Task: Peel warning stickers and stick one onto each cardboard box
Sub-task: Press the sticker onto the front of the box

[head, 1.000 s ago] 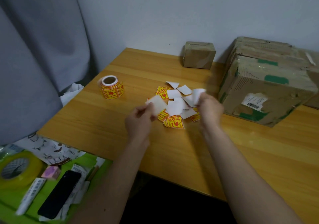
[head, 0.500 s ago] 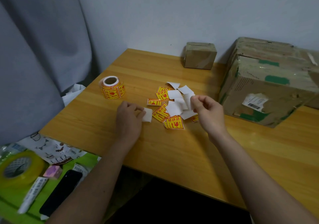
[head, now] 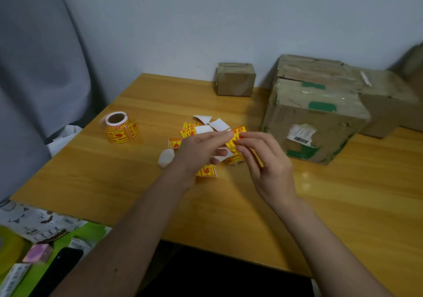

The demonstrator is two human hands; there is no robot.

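a yellow-and-red warning sticker (head: 238, 134) is held up above the loose pile of stickers and backing papers (head: 206, 129), between the two hands. it is pinched at its left edge by the left hand (head: 201, 150), thumb and forefinger closed on it, and at its lower right by the fingertips of the right hand (head: 263, 159), the other fingers being left loosely spread. this two-sided pinch is judged to serve the peel: one edge is steadied while the other is worked free of its white backing; whether the backing is already off cannot be told. the sticker is roughly square, so no clear long axis is shown; its printed face is turned up toward the camera and tilted, the right corner raised.

beyond the pile and to its right stands the large cardboard box (head: 315, 118); behind the pile, against the wall, the small cardboard box (head: 235, 79). to the pile's left on the table (head: 91, 177) lies the sticker roll (head: 120, 128). no warning sticker is seen on either box.
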